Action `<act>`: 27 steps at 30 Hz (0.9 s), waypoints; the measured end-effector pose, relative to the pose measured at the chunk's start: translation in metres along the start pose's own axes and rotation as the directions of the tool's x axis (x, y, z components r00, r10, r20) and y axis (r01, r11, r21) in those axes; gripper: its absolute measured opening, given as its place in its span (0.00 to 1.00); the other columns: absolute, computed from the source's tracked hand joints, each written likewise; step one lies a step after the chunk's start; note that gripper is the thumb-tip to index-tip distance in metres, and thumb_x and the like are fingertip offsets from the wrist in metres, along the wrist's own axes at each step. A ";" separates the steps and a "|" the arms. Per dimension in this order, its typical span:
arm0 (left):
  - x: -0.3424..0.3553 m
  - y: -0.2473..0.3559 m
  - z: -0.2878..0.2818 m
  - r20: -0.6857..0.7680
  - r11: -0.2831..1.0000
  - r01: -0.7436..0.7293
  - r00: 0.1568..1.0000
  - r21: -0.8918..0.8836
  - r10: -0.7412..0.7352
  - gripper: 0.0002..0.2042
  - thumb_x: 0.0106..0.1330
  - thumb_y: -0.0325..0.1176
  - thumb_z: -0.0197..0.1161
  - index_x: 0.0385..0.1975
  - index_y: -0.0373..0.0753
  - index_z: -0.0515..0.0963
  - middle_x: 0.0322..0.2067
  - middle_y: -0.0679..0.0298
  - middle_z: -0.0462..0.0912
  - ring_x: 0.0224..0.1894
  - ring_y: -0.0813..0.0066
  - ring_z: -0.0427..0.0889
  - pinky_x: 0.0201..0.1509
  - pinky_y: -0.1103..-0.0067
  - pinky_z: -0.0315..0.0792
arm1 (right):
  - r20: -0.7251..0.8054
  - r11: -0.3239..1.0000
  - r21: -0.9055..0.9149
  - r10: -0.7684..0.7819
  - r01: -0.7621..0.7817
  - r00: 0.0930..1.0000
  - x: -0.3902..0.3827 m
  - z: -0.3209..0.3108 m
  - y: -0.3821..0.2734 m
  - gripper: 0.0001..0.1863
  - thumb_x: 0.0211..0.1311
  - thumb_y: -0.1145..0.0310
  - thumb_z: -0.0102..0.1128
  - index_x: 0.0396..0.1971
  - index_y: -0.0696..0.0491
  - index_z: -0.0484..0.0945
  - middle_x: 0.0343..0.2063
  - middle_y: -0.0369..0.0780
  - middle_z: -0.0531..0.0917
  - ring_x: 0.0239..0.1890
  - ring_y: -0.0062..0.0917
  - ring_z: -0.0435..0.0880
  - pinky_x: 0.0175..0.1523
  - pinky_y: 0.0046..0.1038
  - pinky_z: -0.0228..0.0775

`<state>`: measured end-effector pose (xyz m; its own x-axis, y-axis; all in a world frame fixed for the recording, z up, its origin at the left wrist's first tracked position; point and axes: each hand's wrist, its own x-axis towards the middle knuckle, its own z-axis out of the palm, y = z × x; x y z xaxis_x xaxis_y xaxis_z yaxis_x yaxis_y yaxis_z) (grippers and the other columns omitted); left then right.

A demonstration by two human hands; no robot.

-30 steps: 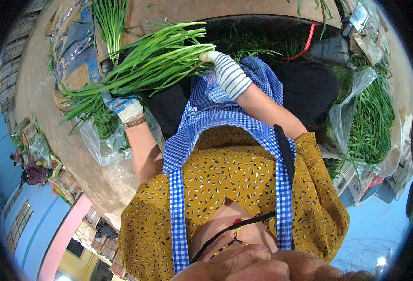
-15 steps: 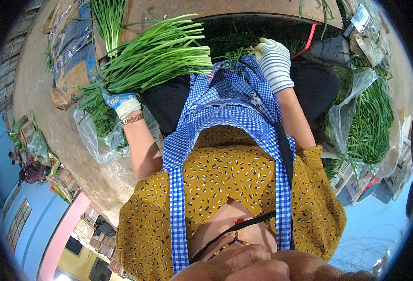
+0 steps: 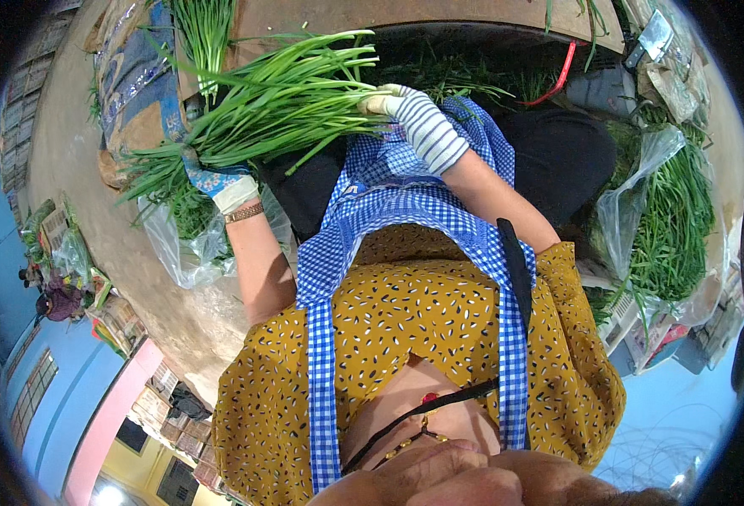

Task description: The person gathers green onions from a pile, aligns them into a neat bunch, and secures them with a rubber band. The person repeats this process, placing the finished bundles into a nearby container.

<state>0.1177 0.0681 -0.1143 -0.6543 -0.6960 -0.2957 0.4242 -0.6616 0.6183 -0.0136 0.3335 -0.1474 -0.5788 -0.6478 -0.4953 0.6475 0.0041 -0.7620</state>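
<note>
A thick bunch of garlic chives (image 3: pixel 279 105) lies across my lap at the left, pale cut ends pointing right and leafy tips drooping left. My left hand (image 3: pixel 213 179), in a blue flowered glove, is closed round the leafy part from below. At the pale ends, my right hand (image 3: pixel 418 122) wears a striped white glove; its fingers are pinched on a few stalks at the bunch's right side. Loose green trimmings (image 3: pixel 456 80) lie in the dark space beyond my right hand.
Another chive bunch (image 3: pixel 204 38) rests on the brown board (image 3: pixel 490 10) at the far left. Clear plastic bags of greens stand on both sides, one left (image 3: pixel 178 253) and one right (image 3: pixel 642 202). A red strip (image 3: pixel 566 72) and a cleaver (image 3: pixel 655 35) are at the far right.
My right hand has moved left from the trimmings to the pale ends of the bunch. Some stalks have spread apart. My left hand keeps its hold nearly in place.
</note>
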 end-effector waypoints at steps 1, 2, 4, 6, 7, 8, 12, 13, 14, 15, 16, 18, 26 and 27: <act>-0.003 -0.001 0.005 0.043 0.995 -0.052 0.998 0.086 0.048 0.23 0.59 0.43 0.50 0.53 0.37 0.65 0.51 0.54 0.69 0.52 0.54 0.67 0.57 0.57 0.60 | -0.026 0.999 0.046 -0.008 0.009 1.000 -0.006 0.004 -0.002 0.15 0.49 0.66 0.59 0.37 0.57 0.77 0.30 0.38 0.81 0.34 0.21 0.78 0.41 0.23 0.68; -0.002 -0.001 0.007 -0.028 0.996 -0.038 0.999 0.077 0.041 0.23 0.59 0.43 0.50 0.52 0.38 0.66 0.50 0.54 0.70 0.52 0.54 0.68 0.56 0.57 0.61 | -0.008 0.997 0.063 -0.053 0.053 0.999 -0.011 0.009 -0.004 0.15 0.51 0.63 0.58 0.37 0.56 0.77 0.29 0.37 0.81 0.32 0.20 0.77 0.39 0.22 0.67; 0.001 -0.001 0.008 -0.167 0.998 -0.013 0.986 0.057 0.023 0.22 0.59 0.44 0.50 0.50 0.38 0.67 0.49 0.53 0.71 0.51 0.54 0.68 0.56 0.58 0.61 | 0.086 0.991 0.104 -0.099 0.089 0.991 -0.018 0.014 -0.013 0.16 0.52 0.61 0.57 0.36 0.56 0.78 0.27 0.36 0.80 0.27 0.18 0.75 0.33 0.21 0.66; 0.006 -0.004 0.004 -0.102 0.994 -0.052 0.993 0.098 0.062 0.22 0.59 0.45 0.50 0.49 0.37 0.69 0.49 0.53 0.71 0.50 0.55 0.69 0.56 0.59 0.61 | 0.020 0.996 -0.009 -0.088 0.088 0.996 -0.020 0.021 -0.023 0.16 0.52 0.60 0.56 0.36 0.56 0.78 0.25 0.35 0.80 0.25 0.18 0.74 0.29 0.20 0.64; 0.008 -0.004 0.000 -0.089 0.997 -0.039 0.995 0.071 0.045 0.22 0.59 0.45 0.50 0.49 0.36 0.68 0.49 0.53 0.71 0.50 0.55 0.69 0.56 0.59 0.61 | -0.018 0.994 -0.063 -0.086 0.084 0.996 -0.020 0.023 -0.026 0.15 0.52 0.60 0.56 0.35 0.55 0.78 0.24 0.35 0.80 0.23 0.18 0.73 0.27 0.20 0.64; 0.010 -0.003 -0.004 -0.077 0.999 -0.025 0.997 0.045 0.029 0.23 0.59 0.45 0.50 0.49 0.36 0.68 0.49 0.53 0.71 0.49 0.55 0.69 0.56 0.59 0.61 | -0.068 0.995 -0.093 -0.029 0.023 0.997 -0.019 0.024 -0.025 0.15 0.52 0.60 0.56 0.35 0.55 0.78 0.24 0.35 0.80 0.23 0.18 0.73 0.27 0.20 0.63; 0.004 -0.001 -0.005 0.127 0.990 0.101 0.988 -0.102 -0.088 0.23 0.58 0.42 0.51 0.50 0.36 0.67 0.50 0.53 0.70 0.52 0.55 0.68 0.57 0.58 0.60 | -0.154 0.994 0.057 0.100 -0.092 0.983 -0.003 0.009 -0.004 0.13 0.47 0.66 0.61 0.34 0.54 0.79 0.27 0.38 0.81 0.30 0.24 0.78 0.36 0.24 0.68; 0.000 -0.003 0.006 -0.026 1.000 -0.001 1.000 0.007 0.001 0.22 0.58 0.40 0.52 0.50 0.36 0.68 0.50 0.53 0.70 0.52 0.55 0.68 0.58 0.57 0.60 | -0.125 0.987 0.161 0.048 -0.028 0.991 -0.005 0.007 -0.004 0.13 0.47 0.68 0.61 0.34 0.56 0.79 0.28 0.38 0.81 0.31 0.24 0.78 0.38 0.24 0.68; -0.001 -0.002 0.003 0.002 1.000 -0.014 1.000 -0.019 0.014 0.22 0.58 0.40 0.52 0.50 0.36 0.68 0.50 0.53 0.70 0.52 0.55 0.68 0.58 0.57 0.60 | -0.099 0.964 0.264 -0.005 0.031 0.995 -0.010 0.009 -0.011 0.14 0.46 0.69 0.61 0.35 0.57 0.78 0.28 0.39 0.81 0.31 0.24 0.78 0.39 0.24 0.69; 0.000 -0.001 -0.002 0.030 0.999 -0.026 0.999 -0.045 0.028 0.21 0.58 0.40 0.52 0.50 0.36 0.68 0.50 0.53 0.70 0.52 0.55 0.68 0.58 0.58 0.60 | -0.178 0.993 0.102 -0.034 0.053 0.984 -0.018 0.008 -0.022 0.19 0.47 0.71 0.60 0.41 0.60 0.75 0.32 0.42 0.81 0.35 0.25 0.79 0.42 0.23 0.70; 0.003 -0.002 -0.006 0.063 0.997 -0.034 0.997 -0.075 0.039 0.21 0.58 0.39 0.52 0.50 0.36 0.68 0.50 0.53 0.70 0.51 0.55 0.69 0.57 0.58 0.60 | -0.211 0.995 -0.083 -0.076 0.059 0.975 -0.020 0.003 -0.025 0.19 0.48 0.71 0.60 0.43 0.60 0.74 0.34 0.42 0.81 0.37 0.25 0.79 0.46 0.23 0.68; 0.010 0.001 -0.017 0.039 0.997 0.000 0.999 -0.078 0.003 0.20 0.58 0.39 0.51 0.49 0.36 0.69 0.49 0.53 0.71 0.50 0.54 0.70 0.56 0.57 0.62 | -0.168 0.851 -0.481 -0.325 0.210 0.931 -0.010 -0.034 -0.012 0.14 0.47 0.66 0.61 0.34 0.57 0.80 0.36 0.41 0.81 0.37 0.25 0.79 0.47 0.23 0.67; 0.006 0.002 -0.018 0.119 0.990 0.048 0.992 -0.134 -0.032 0.21 0.62 0.43 0.46 0.50 0.36 0.67 0.50 0.54 0.70 0.51 0.57 0.69 0.57 0.60 0.61 | -0.060 0.411 -0.903 -0.413 0.127 0.909 -0.029 -0.051 -0.051 0.20 0.49 0.53 0.56 0.38 0.50 0.79 0.37 0.43 0.80 0.40 0.30 0.79 0.47 0.27 0.68; 0.004 -0.001 -0.004 0.017 0.999 0.005 1.000 -0.041 -0.004 0.21 0.62 0.43 0.47 0.50 0.36 0.67 0.50 0.54 0.70 0.51 0.56 0.69 0.57 0.60 0.61 | -0.049 0.538 -0.824 -0.375 0.174 0.926 -0.032 -0.027 -0.055 0.21 0.49 0.52 0.56 0.39 0.51 0.78 0.36 0.43 0.80 0.39 0.30 0.79 0.46 0.27 0.68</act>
<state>0.1170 0.0652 -0.1188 -0.6665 -0.6885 -0.2857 0.4466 -0.6757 0.5865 -0.0440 0.3745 -0.1014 -0.8033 -0.5634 -0.1931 -0.1609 0.5175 -0.8404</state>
